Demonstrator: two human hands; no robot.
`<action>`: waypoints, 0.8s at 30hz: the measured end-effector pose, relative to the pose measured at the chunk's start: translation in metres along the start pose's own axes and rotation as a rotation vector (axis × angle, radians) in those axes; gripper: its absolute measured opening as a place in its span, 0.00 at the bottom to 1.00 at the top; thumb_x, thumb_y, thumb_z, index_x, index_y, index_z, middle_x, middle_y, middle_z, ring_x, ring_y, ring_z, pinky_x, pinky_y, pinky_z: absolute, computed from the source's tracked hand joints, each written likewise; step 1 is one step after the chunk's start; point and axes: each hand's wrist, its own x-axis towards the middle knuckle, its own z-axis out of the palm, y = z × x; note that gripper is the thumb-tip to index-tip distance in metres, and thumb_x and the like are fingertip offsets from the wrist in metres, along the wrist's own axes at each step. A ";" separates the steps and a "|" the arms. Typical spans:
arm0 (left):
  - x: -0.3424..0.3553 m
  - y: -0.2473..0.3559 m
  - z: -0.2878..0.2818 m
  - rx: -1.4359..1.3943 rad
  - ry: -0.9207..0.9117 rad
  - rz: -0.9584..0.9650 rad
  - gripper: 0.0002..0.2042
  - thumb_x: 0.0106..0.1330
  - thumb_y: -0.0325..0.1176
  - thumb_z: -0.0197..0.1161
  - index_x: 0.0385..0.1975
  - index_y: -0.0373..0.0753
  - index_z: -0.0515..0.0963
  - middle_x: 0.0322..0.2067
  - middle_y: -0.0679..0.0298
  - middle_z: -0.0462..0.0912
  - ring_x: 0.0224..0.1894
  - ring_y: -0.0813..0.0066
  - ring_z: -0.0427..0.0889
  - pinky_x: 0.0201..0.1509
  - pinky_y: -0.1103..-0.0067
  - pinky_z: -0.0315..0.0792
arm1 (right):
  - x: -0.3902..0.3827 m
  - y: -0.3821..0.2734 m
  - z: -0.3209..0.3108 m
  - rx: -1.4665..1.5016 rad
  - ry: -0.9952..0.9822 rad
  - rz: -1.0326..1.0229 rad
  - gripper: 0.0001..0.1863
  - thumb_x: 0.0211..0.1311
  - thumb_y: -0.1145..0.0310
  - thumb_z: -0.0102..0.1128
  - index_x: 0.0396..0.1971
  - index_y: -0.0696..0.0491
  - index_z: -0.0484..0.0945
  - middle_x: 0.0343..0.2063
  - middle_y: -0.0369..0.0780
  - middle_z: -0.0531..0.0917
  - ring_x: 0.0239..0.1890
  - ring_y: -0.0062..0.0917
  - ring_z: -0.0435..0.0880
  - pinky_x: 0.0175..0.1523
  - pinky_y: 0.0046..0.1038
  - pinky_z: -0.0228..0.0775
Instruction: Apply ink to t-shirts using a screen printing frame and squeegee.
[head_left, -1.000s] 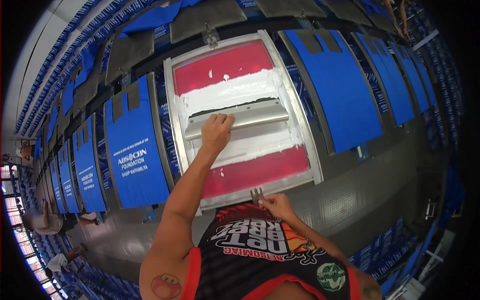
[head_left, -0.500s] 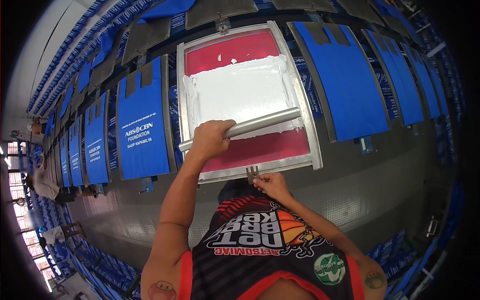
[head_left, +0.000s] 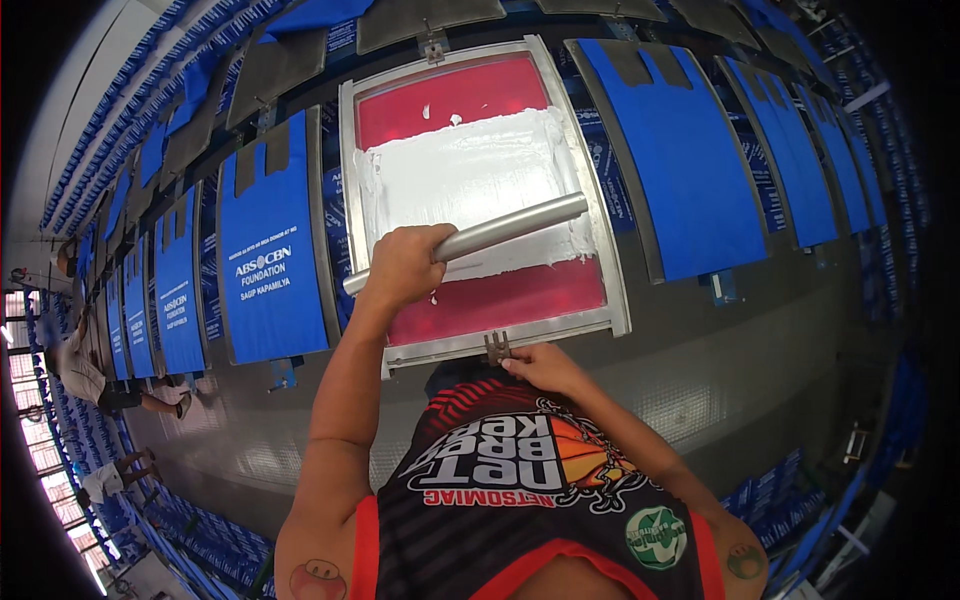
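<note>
The squeegee bar (head_left: pixel 515 224) lies over the near part of the white paste (head_left: pixel 460 165) on the screen frame (head_left: pixel 611 292). We hold the bar in the left hand (head_left: pixel 408 265), fingers wrapped around it left of its middle, back of the hand up, forearm reaching forward. With the right hand (head_left: pixel 545 367), elbow bent, we pinch the pronged metal clamp (head_left: pixel 497 348) at the near rail between thumb and fingertips. A strip of red mesh (head_left: pixel 525 290) separates bar and near rail; the bar's left end overhangs the left rail in this view. Its long axis crosses the frame, slanting from near left to far right. We cannot tell whether its underside touches the mesh. Blue fabric panels (head_left: pixel 680 190) flank both sides of the frame.
</note>
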 end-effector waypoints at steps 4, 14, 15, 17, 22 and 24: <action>0.000 -0.012 0.015 0.060 -0.103 -0.039 0.17 0.46 0.26 0.60 0.39 0.46 0.80 0.28 0.56 0.83 0.33 0.55 0.82 0.38 0.65 0.75 | -0.027 -0.071 -0.084 -0.020 0.177 -0.242 0.24 0.49 0.57 0.71 0.43 0.56 0.80 0.26 0.41 0.83 0.30 0.28 0.81 0.40 0.31 0.73; -0.054 -0.065 0.026 0.353 -0.010 -0.096 0.10 0.46 0.28 0.63 0.31 0.42 0.80 0.22 0.54 0.81 0.30 0.57 0.82 0.49 0.63 0.72 | 0.057 -0.061 -0.138 -1.059 0.380 -0.332 0.03 0.48 0.72 0.60 0.23 0.52 0.75 0.23 0.43 0.82 0.28 0.38 0.84 0.33 0.40 0.75; -0.069 -0.081 0.040 0.350 0.078 -0.059 0.08 0.46 0.27 0.63 0.28 0.42 0.80 0.21 0.54 0.80 0.29 0.57 0.81 0.52 0.62 0.70 | 0.059 -0.047 -0.126 -1.036 0.456 -0.403 0.03 0.50 0.73 0.52 0.23 0.52 0.76 0.21 0.43 0.82 0.27 0.37 0.83 0.31 0.39 0.76; -0.046 -0.101 0.053 0.349 0.219 0.020 0.07 0.44 0.26 0.63 0.26 0.42 0.79 0.21 0.54 0.80 0.29 0.57 0.81 0.54 0.62 0.68 | 0.073 -0.034 -0.124 -1.015 0.570 -0.445 0.04 0.52 0.71 0.52 0.24 0.52 0.77 0.21 0.43 0.82 0.24 0.37 0.83 0.29 0.39 0.76; 0.093 -0.158 0.004 0.366 0.088 -0.100 0.09 0.51 0.38 0.66 0.28 0.40 0.80 0.25 0.53 0.82 0.31 0.56 0.83 0.45 0.61 0.73 | 0.196 -0.126 -0.220 -1.166 0.509 -0.234 0.11 0.48 0.64 0.61 0.34 0.47 0.81 0.27 0.41 0.84 0.32 0.36 0.84 0.37 0.38 0.76; 0.103 -0.152 -0.018 0.336 0.024 -0.151 0.13 0.50 0.42 0.68 0.30 0.40 0.80 0.26 0.54 0.83 0.33 0.55 0.83 0.38 0.63 0.75 | 0.197 -0.138 -0.226 -1.174 0.457 -0.217 0.16 0.45 0.59 0.66 0.36 0.46 0.81 0.29 0.42 0.84 0.33 0.35 0.85 0.39 0.39 0.75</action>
